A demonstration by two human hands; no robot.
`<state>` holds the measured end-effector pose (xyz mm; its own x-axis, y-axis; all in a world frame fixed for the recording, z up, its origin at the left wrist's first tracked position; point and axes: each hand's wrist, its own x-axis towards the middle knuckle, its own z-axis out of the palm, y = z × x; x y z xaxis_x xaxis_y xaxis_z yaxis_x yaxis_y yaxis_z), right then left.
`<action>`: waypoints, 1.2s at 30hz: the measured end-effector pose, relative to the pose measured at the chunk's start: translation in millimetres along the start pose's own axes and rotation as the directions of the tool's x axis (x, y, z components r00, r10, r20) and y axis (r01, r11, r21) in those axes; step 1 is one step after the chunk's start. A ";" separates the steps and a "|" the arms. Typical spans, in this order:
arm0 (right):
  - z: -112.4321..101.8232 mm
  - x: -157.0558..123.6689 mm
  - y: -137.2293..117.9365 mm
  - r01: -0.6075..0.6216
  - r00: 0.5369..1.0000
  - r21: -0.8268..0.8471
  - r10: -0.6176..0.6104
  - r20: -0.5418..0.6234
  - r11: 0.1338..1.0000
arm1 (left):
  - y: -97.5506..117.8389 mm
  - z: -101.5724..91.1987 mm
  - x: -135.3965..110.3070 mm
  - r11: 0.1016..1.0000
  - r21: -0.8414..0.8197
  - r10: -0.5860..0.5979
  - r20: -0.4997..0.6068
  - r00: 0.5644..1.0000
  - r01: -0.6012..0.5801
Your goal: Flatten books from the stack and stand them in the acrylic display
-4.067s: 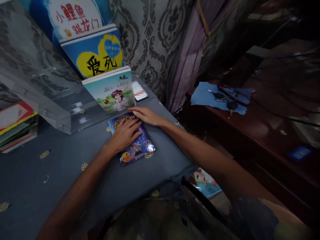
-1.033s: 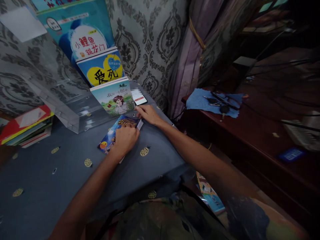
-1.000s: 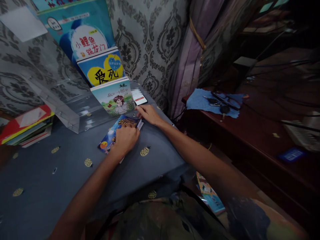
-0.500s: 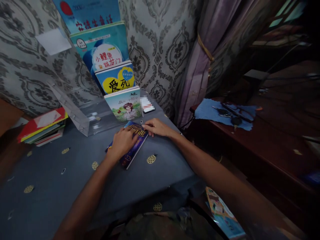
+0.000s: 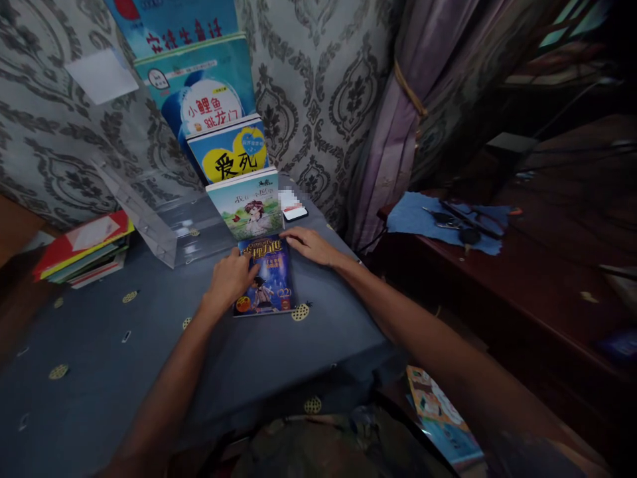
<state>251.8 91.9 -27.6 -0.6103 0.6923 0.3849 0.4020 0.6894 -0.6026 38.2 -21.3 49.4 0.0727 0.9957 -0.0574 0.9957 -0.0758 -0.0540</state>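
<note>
The dark blue book (image 5: 266, 275) now lies square, cover up, just below the leaning books (image 5: 246, 206), no longer skewed; my left grip (image 5: 229, 282) sits at its left edge, not on top.

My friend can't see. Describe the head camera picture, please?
Two hands touch a dark blue book lying flat on a grey-blue tablecloth: left hand at its left edge, right hand at its top corner. More books stand behind.
</note>
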 end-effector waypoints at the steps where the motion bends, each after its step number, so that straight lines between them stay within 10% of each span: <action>1: 0.3 0.0 0.1 0.000 1.000 -0.006 0.000 -0.001 1.000 | 0.3 -0.1 -0.4 1.000 0.005 -0.005 -0.002 1.000 0.005; 7: 5.0 -0.3 -6.8 -0.009 1.000 -0.069 0.008 -0.008 0.998 | -2.1 7.4 -12.6 0.979 0.007 0.202 -0.049 0.978 -0.202; 13: 15.6 -3.1 -16.6 -0.014 0.999 -0.175 0.006 -0.047 0.984 | -0.5 27.1 -41.6 0.765 -0.122 0.620 -0.130 0.774 -0.633; 29: 22.5 -7.3 -36.3 0.098 0.993 -0.167 -0.084 0.088 0.981 | 1.4 33.6 -49.3 0.726 0.074 0.675 -0.269 0.687 -0.683; 36: 19.2 -14.2 -55.7 0.105 0.991 -0.111 -0.095 0.089 0.988 | 0.4 32.4 -49.2 0.754 -0.041 0.632 -0.229 0.741 -0.656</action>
<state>225.1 39.6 -12.9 -0.7040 0.6019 0.3769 0.4093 0.7776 -0.4774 33.2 -72.1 20.0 0.6963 0.7016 0.1513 0.7052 -0.7080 0.0376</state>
